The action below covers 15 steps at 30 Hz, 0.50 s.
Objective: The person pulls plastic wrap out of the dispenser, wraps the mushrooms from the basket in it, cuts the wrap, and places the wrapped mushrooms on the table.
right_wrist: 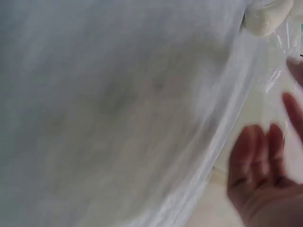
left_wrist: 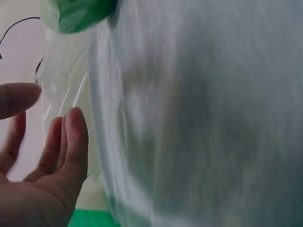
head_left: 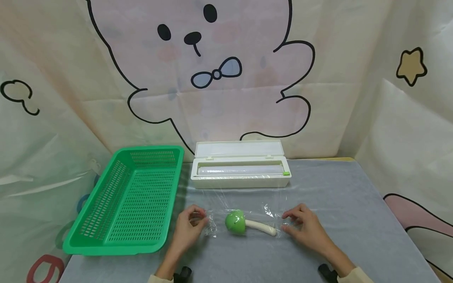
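Note:
A green, rounded-headed object with a long white stem (head_left: 260, 226) lies on its side on the grey cloth, and clear plastic film (head_left: 226, 202) is over it. The film runs back to a white cling film dispenser box (head_left: 241, 182). My left hand (head_left: 190, 227) is at the film's crumpled left edge, thumb and fingers apart in the left wrist view. At the film's right edge, beside the stem's tip, is my right hand (head_left: 307, 228), its fingers bent and spread from the thumb. Whether either hand touches the film is hard to tell.
A green plastic basket (head_left: 115, 250) stands at the left of the table (head_left: 247, 263). The dispenser's lid (head_left: 239, 149) is raised at the back, showing the film roll (head_left: 240, 169). A printed curtain (head_left: 329, 114) hangs behind and at both sides.

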Tool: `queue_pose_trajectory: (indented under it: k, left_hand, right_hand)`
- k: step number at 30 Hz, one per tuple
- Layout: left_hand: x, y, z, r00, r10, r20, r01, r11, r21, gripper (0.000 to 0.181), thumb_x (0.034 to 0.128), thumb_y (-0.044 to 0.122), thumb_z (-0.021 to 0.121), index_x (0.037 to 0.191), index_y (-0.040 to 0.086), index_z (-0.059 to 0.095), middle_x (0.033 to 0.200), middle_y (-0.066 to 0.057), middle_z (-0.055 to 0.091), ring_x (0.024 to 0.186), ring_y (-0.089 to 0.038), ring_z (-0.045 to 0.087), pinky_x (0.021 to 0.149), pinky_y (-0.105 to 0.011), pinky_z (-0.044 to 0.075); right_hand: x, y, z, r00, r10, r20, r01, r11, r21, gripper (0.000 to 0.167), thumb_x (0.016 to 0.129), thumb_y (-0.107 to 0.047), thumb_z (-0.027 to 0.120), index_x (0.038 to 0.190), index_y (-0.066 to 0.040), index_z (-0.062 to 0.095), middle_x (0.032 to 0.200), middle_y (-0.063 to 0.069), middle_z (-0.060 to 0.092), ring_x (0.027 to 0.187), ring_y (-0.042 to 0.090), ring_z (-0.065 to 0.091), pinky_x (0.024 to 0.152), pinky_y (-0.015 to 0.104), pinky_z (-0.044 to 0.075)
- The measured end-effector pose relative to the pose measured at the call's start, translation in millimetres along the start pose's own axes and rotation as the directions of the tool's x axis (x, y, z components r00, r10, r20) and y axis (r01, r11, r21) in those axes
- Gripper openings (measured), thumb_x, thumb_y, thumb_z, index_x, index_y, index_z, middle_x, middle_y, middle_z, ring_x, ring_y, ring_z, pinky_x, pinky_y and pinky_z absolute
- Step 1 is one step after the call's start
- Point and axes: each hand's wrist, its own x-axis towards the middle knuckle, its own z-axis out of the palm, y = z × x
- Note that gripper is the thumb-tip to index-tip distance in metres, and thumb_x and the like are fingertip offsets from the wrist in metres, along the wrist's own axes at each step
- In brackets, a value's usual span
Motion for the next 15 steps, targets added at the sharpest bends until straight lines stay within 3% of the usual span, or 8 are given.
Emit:
queue_pose_trajectory:
  k: [1,2,3,5,7,9,11,15]
  left_hand:
    - [-0.9,-0.9,-1.6,0.996,0.085,0.016,-0.086,0.994,0.072,0.021,0.0812,-0.013,0.074,0.087,0.006,0.069,0.099,-0.009,0.066,0.092,-0.023,0.067,0.074,-0.033,0.059]
    - [-1.8,-2.0,-3.1,0.984,0.171,0.039,-0.175,0.972,0.158,0.027,0.0790,-0.016,0.073,0.088,0.009,0.070,0.100,-0.008,0.064,0.093,-0.023,0.066,0.074,-0.034,0.059]
    - [-2.6,-3.4,-4.6,0.964,0.255,0.072,-0.265,0.934,0.241,0.033,0.0761,-0.019,0.071,0.089,0.011,0.071,0.102,-0.008,0.063,0.095,-0.023,0.064,0.074,-0.035,0.058]
    - [-4.1,-6.8,-6.9,0.897,0.412,0.163,-0.442,0.806,0.393,0.044,0.0698,-0.022,0.071,0.096,0.014,0.074,0.109,-0.011,0.062,0.100,-0.026,0.062,0.076,-0.038,0.058]
    - [-5.4,-10.1,-7.9,0.825,0.501,0.260,-0.560,0.668,0.489,0.054,0.0640,-0.020,0.075,0.105,0.016,0.075,0.116,-0.013,0.062,0.106,-0.029,0.060,0.080,-0.042,0.056]
    - [-6.2,-13.0,-7.1,0.785,0.519,0.337,-0.613,0.579,0.537,0.059,0.0624,-0.014,0.082,0.112,0.017,0.074,0.121,-0.013,0.061,0.110,-0.031,0.058,0.084,-0.044,0.056]
    - [-6.2,-15.0,-5.1,0.772,0.514,0.373,-0.628,0.530,0.570,0.059,0.0623,-0.006,0.089,0.115,0.017,0.074,0.123,-0.012,0.061,0.113,-0.031,0.057,0.087,-0.046,0.054]
    - [-2.9,-18.0,0.0,0.772,0.524,0.361,-0.623,0.509,0.594,0.043,0.0682,0.003,0.092,0.106,0.016,0.076,0.117,-0.006,0.064,0.111,-0.028,0.059,0.085,-0.045,0.054]
  right_hand:
    - [-1.1,0.9,-0.2,0.998,-0.057,0.003,0.057,0.998,-0.004,0.031,0.071,-0.010,0.093,0.094,-0.018,0.075,0.089,-0.004,0.054,0.080,0.013,0.056,0.065,0.026,0.050]
    - [-2.2,2.2,-0.4,0.994,-0.112,0.011,0.112,0.994,-0.010,0.033,0.069,-0.011,0.095,0.094,-0.019,0.076,0.089,-0.005,0.053,0.081,0.013,0.055,0.067,0.025,0.049]
    - [-2.9,3.7,-0.4,0.986,-0.168,0.018,0.168,0.986,-0.018,0.036,0.066,-0.013,0.096,0.095,-0.019,0.076,0.091,-0.006,0.053,0.083,0.012,0.054,0.069,0.024,0.047]
    - [-4.4,7.4,-0.7,0.966,-0.254,0.045,0.256,0.966,-0.044,0.043,0.062,-0.017,0.098,0.099,-0.019,0.076,0.095,-0.006,0.052,0.089,0.010,0.052,0.074,0.022,0.045]
    - [-5.6,11.1,-1.1,0.949,-0.304,0.085,0.311,0.947,-0.081,0.052,0.059,-0.021,0.100,0.105,-0.018,0.076,0.101,-0.006,0.051,0.094,0.009,0.049,0.078,0.023,0.044]
    - [-5.8,13.7,-1.2,0.937,-0.326,0.126,0.342,0.930,-0.133,0.056,0.059,-0.021,0.099,0.109,-0.018,0.075,0.107,-0.006,0.050,0.098,0.009,0.047,0.079,0.026,0.046]
    - [-5.1,15.2,-1.2,0.931,-0.325,0.168,0.352,0.920,-0.173,0.053,0.064,-0.017,0.097,0.111,-0.016,0.074,0.108,-0.005,0.052,0.100,0.009,0.049,0.079,0.031,0.049]
    - [-1.5,15.3,1.0,0.922,-0.304,0.239,0.356,0.908,-0.219,0.036,0.077,-0.009,0.088,0.110,-0.016,0.075,0.105,-0.006,0.054,0.096,0.010,0.051,0.076,0.035,0.051]
